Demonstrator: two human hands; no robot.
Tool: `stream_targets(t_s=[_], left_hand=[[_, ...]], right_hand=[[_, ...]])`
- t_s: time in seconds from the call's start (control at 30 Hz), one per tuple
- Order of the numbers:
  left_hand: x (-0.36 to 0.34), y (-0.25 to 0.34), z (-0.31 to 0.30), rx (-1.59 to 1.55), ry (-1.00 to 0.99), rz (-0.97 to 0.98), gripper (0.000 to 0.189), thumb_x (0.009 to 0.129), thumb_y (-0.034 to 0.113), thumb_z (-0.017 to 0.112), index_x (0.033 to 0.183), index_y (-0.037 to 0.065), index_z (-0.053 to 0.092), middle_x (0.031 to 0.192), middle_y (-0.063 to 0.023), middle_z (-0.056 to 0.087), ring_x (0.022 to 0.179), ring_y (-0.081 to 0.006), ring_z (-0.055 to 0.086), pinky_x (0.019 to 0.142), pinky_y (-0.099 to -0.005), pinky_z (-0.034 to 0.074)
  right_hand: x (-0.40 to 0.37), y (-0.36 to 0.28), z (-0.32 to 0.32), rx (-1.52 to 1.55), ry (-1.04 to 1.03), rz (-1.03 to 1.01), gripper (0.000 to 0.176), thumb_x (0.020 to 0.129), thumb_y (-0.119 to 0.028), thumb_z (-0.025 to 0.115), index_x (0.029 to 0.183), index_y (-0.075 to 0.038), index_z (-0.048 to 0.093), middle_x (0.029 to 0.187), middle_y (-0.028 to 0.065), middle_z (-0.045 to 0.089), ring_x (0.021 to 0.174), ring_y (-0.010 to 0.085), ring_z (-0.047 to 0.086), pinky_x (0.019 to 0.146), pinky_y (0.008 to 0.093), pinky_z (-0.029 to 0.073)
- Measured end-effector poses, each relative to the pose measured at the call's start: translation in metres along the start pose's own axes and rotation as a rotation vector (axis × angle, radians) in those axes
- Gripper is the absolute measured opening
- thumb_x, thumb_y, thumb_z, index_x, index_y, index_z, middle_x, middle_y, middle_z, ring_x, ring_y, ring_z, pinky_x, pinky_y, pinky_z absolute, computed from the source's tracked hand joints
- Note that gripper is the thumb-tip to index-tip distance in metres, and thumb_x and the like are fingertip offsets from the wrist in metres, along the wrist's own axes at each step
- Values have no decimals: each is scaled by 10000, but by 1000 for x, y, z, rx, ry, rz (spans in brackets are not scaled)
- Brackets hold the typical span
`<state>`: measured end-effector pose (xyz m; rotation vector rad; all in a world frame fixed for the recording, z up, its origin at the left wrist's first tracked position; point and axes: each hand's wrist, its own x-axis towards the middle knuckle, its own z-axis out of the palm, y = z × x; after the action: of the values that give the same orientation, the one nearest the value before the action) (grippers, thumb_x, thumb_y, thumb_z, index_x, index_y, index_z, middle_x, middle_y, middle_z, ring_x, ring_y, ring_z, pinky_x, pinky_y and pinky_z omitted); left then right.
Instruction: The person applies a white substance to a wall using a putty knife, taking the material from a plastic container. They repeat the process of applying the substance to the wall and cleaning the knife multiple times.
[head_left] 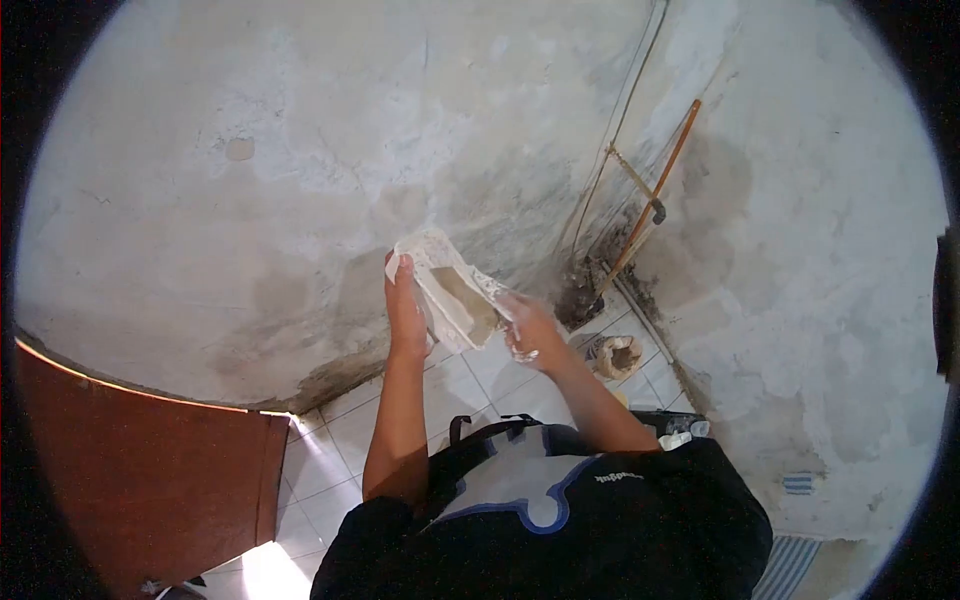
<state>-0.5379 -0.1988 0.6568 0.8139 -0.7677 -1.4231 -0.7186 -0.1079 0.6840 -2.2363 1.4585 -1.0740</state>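
A white, plaster-smeared oblong tray (424, 246) is held up in front of the wall, tilted, with a beige-grey area showing inside it. My left hand (406, 315) grips its left side, thumb up near the far corner. At the tray's right edge is my right hand (533, 332), its fingers curled and coated with white paste. It is slightly blurred, and what it holds, perhaps a tool reaching to the tray's edge, cannot be made out.
A patchy plastered wall (330, 130) meets another wall at a corner with an orange pipe (680, 150). An opened bag (620, 355) stands on the white-tiled floor (345, 435). A brown panel (140, 470) is at lower left.
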Motion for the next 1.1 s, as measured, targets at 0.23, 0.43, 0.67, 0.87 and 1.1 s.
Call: stream_targets(t_s=[0.23, 0.43, 0.67, 0.87, 1.1], left_hand=[[-35, -3, 40, -47, -104, -15, 492, 933, 355, 528, 1295, 33, 440, 1190, -101, 538, 1112, -204, 501, 971, -344, 390], [-61, -14, 65, -14, -181, 5, 501, 920, 361, 537, 1287, 31, 456, 1180, -97, 553, 1115, -206, 504, 969, -344, 388], [-93, -38, 65, -144, -108, -69, 555, 896, 362, 545, 1333, 54, 395, 1271, -110, 489, 1192, -230, 468, 1021, -360, 361], [-134, -57, 63, -75, -44, 35, 612, 859, 365, 582, 1353, 76, 365, 1284, -103, 476, 1203, -234, 450, 1030, -365, 345], [-197, -64, 51, -21, -14, 64, 657, 822, 405, 599, 1337, 86, 343, 1245, -82, 461, 1171, -224, 455, 999, -366, 359]], right_hand=[[-20, 8, -20, -36, -63, 200, 458, 762, 15, 521, 1219, 23, 489, 1077, 296, 580, 994, 475, 542, 884, 488, 444], [-50, 29, -59, 91, -157, 209, 468, 798, -21, 512, 1264, 8, 482, 1125, 293, 574, 988, 458, 564, 869, 479, 462], [-110, 86, -89, 424, -1, 376, 358, 860, -98, 538, 1198, 20, 554, 1014, 168, 654, 878, 272, 642, 777, 355, 508], [-145, 74, -95, 1101, 396, 612, 312, 900, -193, 594, 1134, 13, 596, 962, 62, 649, 870, 158, 628, 752, 294, 513], [-200, 77, -46, 1536, 277, 599, 358, 873, -133, 621, 1195, 2, 545, 1060, 83, 639, 963, 183, 639, 813, 313, 533]])
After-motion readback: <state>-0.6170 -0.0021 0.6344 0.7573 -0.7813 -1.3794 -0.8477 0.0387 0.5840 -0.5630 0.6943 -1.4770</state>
